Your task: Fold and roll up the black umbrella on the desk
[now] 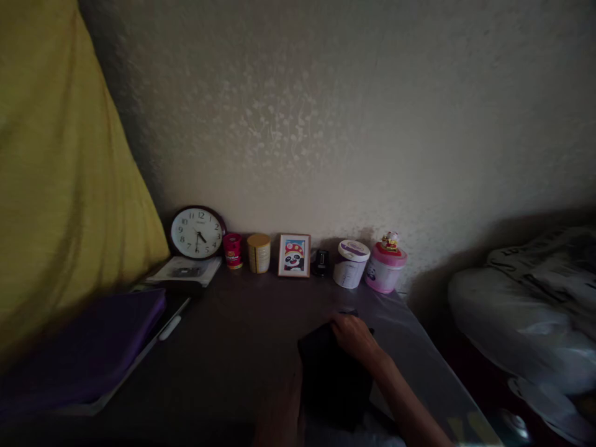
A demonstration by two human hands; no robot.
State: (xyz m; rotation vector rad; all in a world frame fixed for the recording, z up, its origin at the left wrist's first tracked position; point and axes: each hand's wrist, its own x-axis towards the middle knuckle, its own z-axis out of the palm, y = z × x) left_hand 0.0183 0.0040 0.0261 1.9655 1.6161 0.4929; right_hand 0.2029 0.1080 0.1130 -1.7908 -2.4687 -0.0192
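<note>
A black soft object (333, 379), a pouch or a folded cloth, lies on the dark table (233, 347) close to me. My right hand (354, 337) rests on its far top corner with the fingers curled over the edge, gripping it. My left hand (279, 413) is at the object's near left side, low in the view. It is dim there and its fingers cannot be made out.
Along the wall stand a round clock (196, 233), a red tin (232, 250), a yellow tin (259, 252), a panda picture frame (294, 255), a white tub (351, 263) and a pink tub (385, 267). A purple folder (88, 347) lies left, a yellow curtain (56, 174) above it, bags (526, 310) right.
</note>
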